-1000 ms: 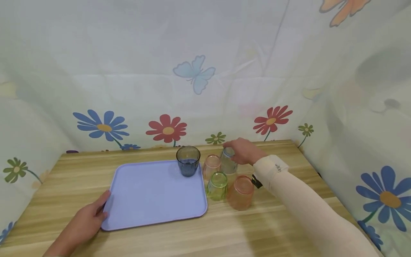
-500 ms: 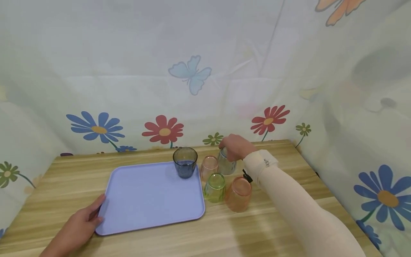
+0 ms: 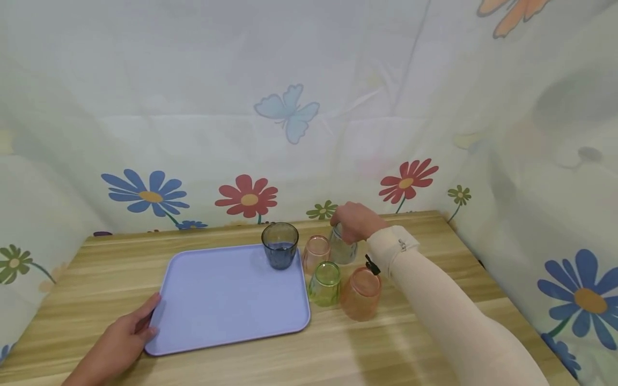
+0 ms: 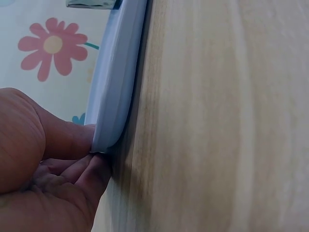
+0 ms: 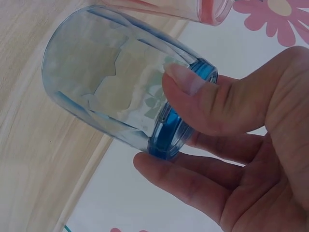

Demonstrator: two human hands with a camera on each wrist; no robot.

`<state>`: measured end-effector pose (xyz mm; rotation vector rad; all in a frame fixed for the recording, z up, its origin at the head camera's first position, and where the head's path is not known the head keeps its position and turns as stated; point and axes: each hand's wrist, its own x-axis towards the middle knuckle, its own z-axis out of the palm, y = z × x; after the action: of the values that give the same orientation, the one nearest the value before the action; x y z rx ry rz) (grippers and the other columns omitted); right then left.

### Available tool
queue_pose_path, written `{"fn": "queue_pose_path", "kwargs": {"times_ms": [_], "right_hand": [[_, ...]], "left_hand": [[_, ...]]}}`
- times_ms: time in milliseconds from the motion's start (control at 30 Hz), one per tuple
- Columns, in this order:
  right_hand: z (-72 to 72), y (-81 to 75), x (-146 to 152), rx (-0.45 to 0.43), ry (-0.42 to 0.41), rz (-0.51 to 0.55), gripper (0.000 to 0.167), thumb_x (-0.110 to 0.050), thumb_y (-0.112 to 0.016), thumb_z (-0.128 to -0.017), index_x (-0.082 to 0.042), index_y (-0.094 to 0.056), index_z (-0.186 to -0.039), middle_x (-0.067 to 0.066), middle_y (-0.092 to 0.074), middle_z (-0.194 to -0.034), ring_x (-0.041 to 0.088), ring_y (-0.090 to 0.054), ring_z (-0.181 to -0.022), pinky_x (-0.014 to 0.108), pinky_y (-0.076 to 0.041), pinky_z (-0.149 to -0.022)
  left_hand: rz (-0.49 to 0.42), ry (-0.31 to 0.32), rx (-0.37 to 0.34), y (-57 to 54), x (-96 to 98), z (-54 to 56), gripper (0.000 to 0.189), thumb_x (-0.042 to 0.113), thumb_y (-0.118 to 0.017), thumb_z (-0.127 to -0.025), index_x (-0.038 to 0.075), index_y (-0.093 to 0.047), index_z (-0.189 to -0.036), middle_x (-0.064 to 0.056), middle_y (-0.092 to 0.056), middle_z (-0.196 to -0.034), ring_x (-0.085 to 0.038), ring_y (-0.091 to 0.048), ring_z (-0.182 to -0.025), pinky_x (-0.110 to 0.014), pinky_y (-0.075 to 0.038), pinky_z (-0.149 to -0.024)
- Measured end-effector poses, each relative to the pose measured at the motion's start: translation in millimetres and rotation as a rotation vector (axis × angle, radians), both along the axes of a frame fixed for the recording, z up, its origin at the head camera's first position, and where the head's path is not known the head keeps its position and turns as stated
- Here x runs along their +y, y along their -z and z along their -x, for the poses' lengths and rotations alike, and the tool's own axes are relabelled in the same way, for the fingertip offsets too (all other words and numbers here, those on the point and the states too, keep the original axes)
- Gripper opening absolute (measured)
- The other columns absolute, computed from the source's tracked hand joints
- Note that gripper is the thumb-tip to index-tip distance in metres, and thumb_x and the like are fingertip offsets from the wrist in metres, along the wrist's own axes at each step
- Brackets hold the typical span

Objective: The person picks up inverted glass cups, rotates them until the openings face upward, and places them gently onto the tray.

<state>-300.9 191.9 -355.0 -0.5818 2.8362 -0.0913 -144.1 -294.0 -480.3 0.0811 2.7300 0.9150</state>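
A light-blue clear glass (image 5: 111, 82) stands upside down on the table. My right hand (image 3: 357, 222) grips it by its base, with the thumb on one side and fingers on the other in the right wrist view. At the left, my left hand (image 3: 116, 340) pinches the near-left corner of a lavender tray (image 3: 227, 300), thumb on top of the rim and fingers under it, as the left wrist view shows. A dark grey glass (image 3: 280, 246) stands upright on the tray's far-right corner.
Upside down beside the tray's right edge are a small pink glass (image 3: 317, 253), a green glass (image 3: 325, 284) and an orange glass (image 3: 361, 295), close to the blue one. Behind the wooden table (image 3: 270, 356) hangs a flowered cloth (image 3: 203, 128).
My right hand has come down over the blue glass's base and its fingers have closed round it. The left hand keeps its hold on the tray. The head view has shifted slightly.
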Motion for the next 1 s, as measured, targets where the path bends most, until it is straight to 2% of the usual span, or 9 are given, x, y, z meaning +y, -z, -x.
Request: {"fn": "queue_pose_path", "kwargs": {"times_ms": [67,167,300,400,467,567,633,833,1000], "right_hand": [[1.2,0.4,-1.1,-0.001,0.002,0.001,0.051,0.005,-0.066,-0.084,-0.013,-0.073,-0.132,0.011,-0.071,-0.136,0.024,-0.063,-0.098,0.032,-0.057,-0.079],[2.4,1.4,-2.8,-0.008,0.005,0.003,0.052,0.005,-0.064,-0.084,-0.013,-0.073,-0.132,0.012,-0.071,-0.136,0.024,-0.063,-0.098,0.032,-0.056,-0.078],[2.9,3.4,-3.2,-0.02,0.003,-0.001,0.05,0.004,-0.064,-0.085,-0.013,-0.073,-0.132,0.013,-0.071,-0.136,0.025,-0.064,-0.099,0.035,-0.059,-0.083],[3.1,4.6,-2.2,-0.011,0.005,-0.004,0.049,0.003,-0.065,-0.085,-0.013,-0.073,-0.131,0.013,-0.071,-0.134,0.025,-0.064,-0.099,0.037,-0.061,-0.087],[3.0,5.2,-1.4,-0.003,0.005,0.0,0.049,0.003,-0.065,-0.084,-0.013,-0.074,-0.129,0.013,-0.072,-0.132,0.025,-0.064,-0.098,0.037,-0.061,-0.087],[2.8,5.4,-1.2,-0.014,0.01,0.01,0.05,0.003,-0.063,-0.083,-0.013,-0.074,-0.129,0.013,-0.072,-0.132,0.025,-0.063,-0.095,0.034,-0.058,-0.079],[2.9,5.5,-1.5,-0.029,0.01,0.015,0.051,0.004,-0.062,-0.083,-0.014,-0.074,-0.13,0.013,-0.072,-0.133,0.025,-0.062,-0.094,0.031,-0.055,-0.074],[3.6,5.6,0.5,-0.038,-0.013,0.022,0.054,0.005,-0.06,-0.081,-0.014,-0.075,-0.129,0.014,-0.071,-0.134,0.024,-0.059,-0.088,0.028,-0.047,-0.065],[4.2,6.3,5.3,-0.018,-0.058,0.038,0.056,0.009,-0.06,-0.079,-0.014,-0.075,-0.128,0.016,-0.073,-0.13,0.022,-0.054,-0.077,0.029,-0.042,-0.061]], "left_hand": [[0.003,-0.001,0.024,2.8,-2.0,-0.7,0.068,0.005,-0.061,-0.1,-0.009,-0.029,-0.158,-0.037,-0.029,-0.16,-0.048,-0.034,-0.146,-0.024,-0.053,-0.104],[0.004,-0.008,0.052,6.0,-3.5,-2.5,0.067,0.006,-0.063,-0.099,-0.008,-0.033,-0.157,-0.036,-0.033,-0.159,-0.045,-0.035,-0.143,0.0,-0.045,-0.09],[-0.017,-0.015,0.059,8.1,-3.4,-4.5,0.067,0.004,-0.063,-0.098,-0.008,-0.034,-0.157,-0.037,-0.034,-0.158,-0.042,-0.038,-0.141,0.005,-0.039,-0.086],[-0.046,-0.013,0.037,6.3,-2.9,-3.6,0.067,0.003,-0.062,-0.099,-0.009,-0.031,-0.158,-0.038,-0.031,-0.159,-0.043,-0.037,-0.142,-0.001,-0.047,-0.092],[-0.053,-0.014,0.009,4.1,-2.7,-2.6,0.068,0.004,-0.061,-0.1,-0.009,-0.029,-0.159,-0.038,-0.028,-0.161,-0.044,-0.036,-0.145,-0.015,-0.053,-0.1],[-0.063,-0.02,-0.05,1.6,-3.1,-2.4,0.069,0.005,-0.059,-0.103,-0.008,-0.023,-0.161,-0.039,-0.023,-0.162,-0.049,-0.034,-0.148,-0.042,-0.05,-0.108],[-0.049,-0.027,-0.072,0.7,-3.1,-3.4,0.07,0.006,-0.058,-0.103,-0.006,-0.022,-0.161,-0.038,-0.022,-0.163,-0.049,-0.033,-0.149,-0.047,-0.046,-0.108],[-0.041,-0.034,-0.045,2.7,-3.0,-3.8,0.068,0.004,-0.059,-0.102,-0.007,-0.025,-0.161,-0.038,-0.024,-0.162,-0.048,-0.035,-0.147,-0.048,-0.047,-0.108],[-0.047,-0.04,-0.074,1.7,-1.1,-0.3,0.069,0.006,-0.058,-0.103,-0.006,-0.023,-0.161,-0.037,-0.021,-0.163,-0.052,-0.033,-0.149,-0.05,-0.042,-0.109]]}}
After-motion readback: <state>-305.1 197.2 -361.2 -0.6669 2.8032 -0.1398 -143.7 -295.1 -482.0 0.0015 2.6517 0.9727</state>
